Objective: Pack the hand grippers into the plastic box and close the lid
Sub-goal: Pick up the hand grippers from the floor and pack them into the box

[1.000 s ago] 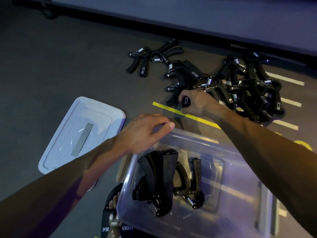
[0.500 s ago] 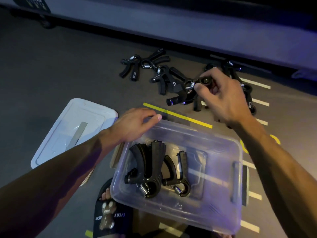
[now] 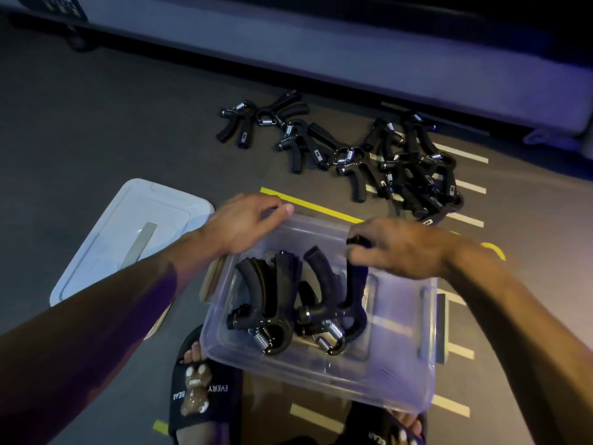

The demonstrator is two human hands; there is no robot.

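Both my forearms are bare, no sleeves, watch or rings on left hand (image 3: 247,224) or right hand (image 3: 398,247). On my feet: black slide sandals. Left slide (image 3: 200,398), bottom centre of frame, has a brown bear charm and white "EVERY BEAR" lettering. Right slide (image 3: 385,433), bottom right, shows partial "BEAR" text, toes exposed.

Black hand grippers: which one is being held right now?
The black hand gripper inside the clear plastic box, its handle pinched by the right hand.
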